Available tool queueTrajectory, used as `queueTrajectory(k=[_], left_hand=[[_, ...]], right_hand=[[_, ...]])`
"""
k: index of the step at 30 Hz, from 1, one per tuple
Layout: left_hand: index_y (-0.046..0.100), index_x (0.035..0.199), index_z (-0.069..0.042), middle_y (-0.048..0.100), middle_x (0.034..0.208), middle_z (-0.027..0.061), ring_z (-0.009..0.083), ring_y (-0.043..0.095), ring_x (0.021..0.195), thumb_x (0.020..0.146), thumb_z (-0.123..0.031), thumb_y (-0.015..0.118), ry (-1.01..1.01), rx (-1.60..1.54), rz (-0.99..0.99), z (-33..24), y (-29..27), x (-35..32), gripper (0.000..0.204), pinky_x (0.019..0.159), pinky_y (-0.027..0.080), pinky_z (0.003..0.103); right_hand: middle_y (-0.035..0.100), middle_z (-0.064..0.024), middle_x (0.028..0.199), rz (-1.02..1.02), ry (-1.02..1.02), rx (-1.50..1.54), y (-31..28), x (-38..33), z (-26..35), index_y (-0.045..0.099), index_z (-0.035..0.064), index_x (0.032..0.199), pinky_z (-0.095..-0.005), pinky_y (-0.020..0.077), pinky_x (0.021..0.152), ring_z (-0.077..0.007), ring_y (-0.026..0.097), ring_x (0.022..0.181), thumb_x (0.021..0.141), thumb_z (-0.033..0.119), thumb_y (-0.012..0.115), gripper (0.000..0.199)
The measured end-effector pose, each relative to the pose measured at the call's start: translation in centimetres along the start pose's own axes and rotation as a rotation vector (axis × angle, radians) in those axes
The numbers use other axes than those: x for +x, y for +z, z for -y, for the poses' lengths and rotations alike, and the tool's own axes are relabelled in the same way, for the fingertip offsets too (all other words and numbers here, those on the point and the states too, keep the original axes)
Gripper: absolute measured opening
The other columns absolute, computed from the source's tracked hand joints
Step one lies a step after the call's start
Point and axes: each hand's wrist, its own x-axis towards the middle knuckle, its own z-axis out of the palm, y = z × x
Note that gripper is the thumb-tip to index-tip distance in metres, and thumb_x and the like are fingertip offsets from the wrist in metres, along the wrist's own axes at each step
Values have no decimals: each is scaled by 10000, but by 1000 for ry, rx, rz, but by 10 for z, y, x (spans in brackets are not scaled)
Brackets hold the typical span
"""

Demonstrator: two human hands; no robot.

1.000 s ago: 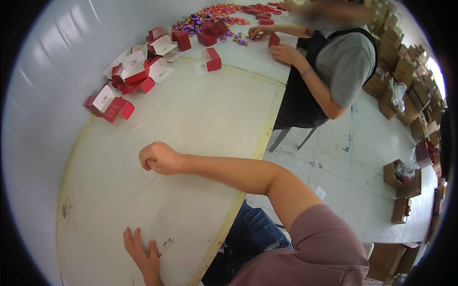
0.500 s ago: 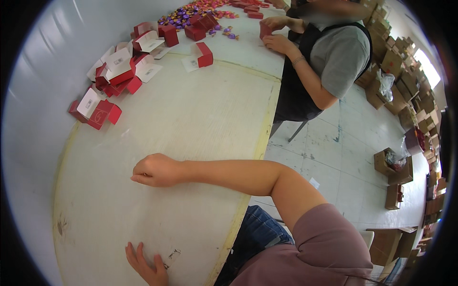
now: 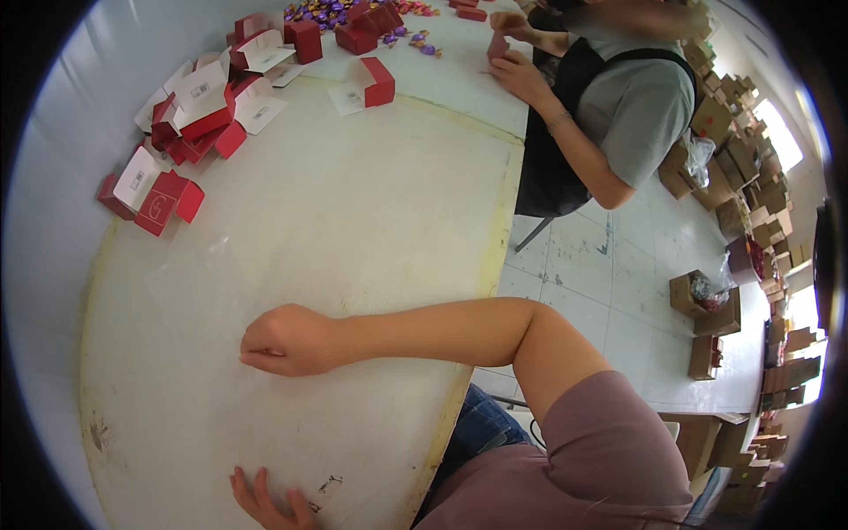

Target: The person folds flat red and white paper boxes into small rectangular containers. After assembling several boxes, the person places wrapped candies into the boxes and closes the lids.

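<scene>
- One right hand (image 3: 291, 340), left of centre in the frame: its fingers are curled into a loose fist above or on the white tabletop (image 3: 353, 212); whether it holds something inside cannot be told.
- One left hand (image 3: 272, 508), at the lower edge: fingers spread wide, palm down at the tabletop, grasping nothing visible.
- One red folding carton (image 3: 162, 203), at the left of the frame, is the nearest carton to both hands, well apart from them; one white flap faces up.
- One heap of unfolded red-and-white cartons (image 3: 199, 93), upper left, just above that carton; they overlap too much to count.
- One upright red box (image 3: 305, 42) beside the heap's right end.
- One lone carton (image 3: 380, 81) to the right, its single white flap flat on the table.
- Two red boxes (image 3: 356, 39) near the top edge, touching, beside a pile of twist-wrapped candies (image 3: 327, 13) in purple and gold, too many to count.
- One co-worker (image 3: 649, 97), upper right, in grey sleeves and a dark apron, both hands at one red piece (image 3: 499, 46).
</scene>
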Motion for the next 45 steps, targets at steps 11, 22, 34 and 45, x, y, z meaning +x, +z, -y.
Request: queueTrajectory(k=[11, 22, 34, 45], left_hand=[[531, 1062, 8, 392, 1258, 279, 441, 351, 1167, 802, -287, 569, -4, -13, -64, -7, 2, 3, 395, 971, 280, 534], [454, 1125, -25, 353, 1316, 244, 431, 294, 1241, 795, -214, 542, 9, 91, -75, 6, 10, -6, 390, 1018, 199, 567], [436, 1142, -32, 317, 1338, 226, 416, 239, 1273, 801, -220, 526, -54, 169, -13, -8, 5, 0, 400, 1039, 165, 550], [432, 1152, 6, 342, 1311, 211, 370, 292, 1241, 835, -121, 475, -516, 77, -227, -86, 36, 13, 344, 1028, 207, 496]], right_hand=[[524, -104, 659, -99, -57, 32, 6, -13, 7, 544, 20, 706, -382, 407, 579, -280, 500, 646, 815, 95, 553, 133], [512, -123, 785, -132, -134, -183, 8, -12, 9, 534, 0, 794, -388, 424, 731, -298, 499, 769, 741, 65, 603, 109], [481, -137, 917, 146, 35, -357, 9, -5, 15, 546, 11, 819, -383, 393, 856, -295, 460, 940, 669, 59, 621, 175], [405, -212, 1225, -239, 271, -433, -149, -59, -15, 492, 54, 1120, -448, 347, 956, -370, 406, 1128, 745, 141, 623, 407]])
